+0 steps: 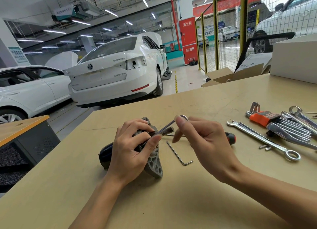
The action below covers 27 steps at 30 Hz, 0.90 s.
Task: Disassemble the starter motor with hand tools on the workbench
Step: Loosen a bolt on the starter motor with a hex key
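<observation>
left hand (130,149) grips the starter motor (151,161); right hand (202,139) pinches a hex key (169,124); orange holder (262,118) clasps more keys.

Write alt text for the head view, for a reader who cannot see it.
A person's left hand grips a starter motor on a tan workbench while the right hand pinches a hex key angled into it. A loose hex key, wrenches and an orange-holdered key set lie to the right; white cars stand behind.
</observation>
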Motion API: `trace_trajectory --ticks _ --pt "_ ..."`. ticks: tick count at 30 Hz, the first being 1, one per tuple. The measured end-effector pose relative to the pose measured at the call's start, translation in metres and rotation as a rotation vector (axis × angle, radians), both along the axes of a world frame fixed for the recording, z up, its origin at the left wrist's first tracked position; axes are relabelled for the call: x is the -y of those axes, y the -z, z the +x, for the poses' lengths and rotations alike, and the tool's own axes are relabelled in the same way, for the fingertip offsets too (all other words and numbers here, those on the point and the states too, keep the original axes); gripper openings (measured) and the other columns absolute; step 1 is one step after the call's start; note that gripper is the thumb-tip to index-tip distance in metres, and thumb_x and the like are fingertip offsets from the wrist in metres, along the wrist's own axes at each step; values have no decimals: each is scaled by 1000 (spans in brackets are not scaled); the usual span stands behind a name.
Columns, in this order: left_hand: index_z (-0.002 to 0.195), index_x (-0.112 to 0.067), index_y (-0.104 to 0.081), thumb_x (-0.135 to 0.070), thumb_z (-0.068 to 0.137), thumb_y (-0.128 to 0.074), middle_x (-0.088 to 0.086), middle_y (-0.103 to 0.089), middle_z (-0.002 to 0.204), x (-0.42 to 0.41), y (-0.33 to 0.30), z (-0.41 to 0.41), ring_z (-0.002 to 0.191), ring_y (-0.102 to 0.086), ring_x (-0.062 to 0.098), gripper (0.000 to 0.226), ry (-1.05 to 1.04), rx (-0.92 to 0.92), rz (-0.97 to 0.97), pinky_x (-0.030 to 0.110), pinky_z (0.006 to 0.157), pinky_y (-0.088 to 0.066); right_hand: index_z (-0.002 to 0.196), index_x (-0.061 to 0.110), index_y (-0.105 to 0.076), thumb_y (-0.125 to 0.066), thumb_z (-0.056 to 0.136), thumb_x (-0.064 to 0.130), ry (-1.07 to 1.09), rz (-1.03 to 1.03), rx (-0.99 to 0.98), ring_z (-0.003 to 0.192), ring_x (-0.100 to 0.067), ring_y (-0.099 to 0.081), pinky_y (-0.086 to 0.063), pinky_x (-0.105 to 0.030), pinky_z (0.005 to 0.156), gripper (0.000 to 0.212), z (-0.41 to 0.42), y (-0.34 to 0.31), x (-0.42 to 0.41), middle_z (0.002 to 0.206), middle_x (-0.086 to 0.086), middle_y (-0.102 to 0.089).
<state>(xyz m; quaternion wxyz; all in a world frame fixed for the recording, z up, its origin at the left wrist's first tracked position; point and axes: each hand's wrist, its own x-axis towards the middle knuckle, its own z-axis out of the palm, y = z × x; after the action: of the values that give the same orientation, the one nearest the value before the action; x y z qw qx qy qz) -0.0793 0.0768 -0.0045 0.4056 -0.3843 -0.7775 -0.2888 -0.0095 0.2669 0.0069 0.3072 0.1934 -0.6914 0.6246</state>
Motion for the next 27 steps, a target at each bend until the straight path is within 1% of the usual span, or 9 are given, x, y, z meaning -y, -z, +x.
trace_trajectory --ticks 3,6,8,12,15,16,19,22,27 --pt "68 -9 -72 -53 98 -49 -1 -68 96 0 -1 1 106 -57 17 58 -2 7 3 51 83 -48 66 18 -77 -53 94 49 19 -37 67 52 -3 -44 -35 -11 58 48 -1 -1 0 57 10 -45" --pt "68 -8 -72 -53 97 -50 0 -68 96 -1 -2 2 105 -58 19 58 1 13 4 50 83 -48 72 13 -77 -50 94 45 -12 -61 99 49 5 -52 -39 -6 61 48 1 -3 0 45 14 -46" --pt "68 -8 -72 -52 97 -51 0 -68 96 0 -2 3 105 -58 19 57 7 11 3 50 83 -48 74 14 -77 -49 94 47 -10 -54 127 49 9 -52 -39 -10 68 47 0 -3 -1 41 19 -44" --pt "68 -8 -72 -53 96 -52 1 -68 95 0 -2 3 105 -58 18 58 16 16 2 48 84 -48 78 14 -76 -50 95 50 -24 -80 161 45 -1 -40 -37 -8 54 46 -4 -2 -2 46 14 -34" --pt "68 -9 -72 -55 95 -51 2 -69 95 -1 -2 4 105 -58 18 58 19 13 2 49 84 -49 81 8 -69 -49 98 46 -49 -55 140 49 -4 -27 -28 -19 53 47 -6 2 -3 53 14 -27" --pt "68 -9 -72 -56 95 -51 2 -69 95 -1 -2 4 105 -58 18 58 18 14 2 49 85 -49 84 7 -69 -47 98 47 -45 -34 124 49 -4 -28 -27 -20 52 48 -6 3 -3 52 15 -29" --pt "69 -9 -72 -57 95 -50 2 -69 96 0 -1 4 106 -58 18 59 14 12 0 50 84 -49 92 15 -70 -45 100 46 -49 14 68 48 -5 -31 -27 -19 51 40 -4 4 -1 51 15 -35" --pt "71 -10 -73 -56 95 -50 2 -68 96 -1 -1 4 105 -59 20 58 11 0 -7 51 83 -49 97 21 -68 -45 99 40 -72 52 20 49 -7 -30 -27 -25 49 30 -3 4 1 52 12 -36" --pt "73 -9 -74 -54 97 -49 2 -68 97 0 -1 3 106 -57 18 57 12 -4 -9 51 83 -49 104 19 -65 -47 102 29 -99 99 -29 49 -6 -32 -28 -17 50 20 -1 3 1 55 16 -43"
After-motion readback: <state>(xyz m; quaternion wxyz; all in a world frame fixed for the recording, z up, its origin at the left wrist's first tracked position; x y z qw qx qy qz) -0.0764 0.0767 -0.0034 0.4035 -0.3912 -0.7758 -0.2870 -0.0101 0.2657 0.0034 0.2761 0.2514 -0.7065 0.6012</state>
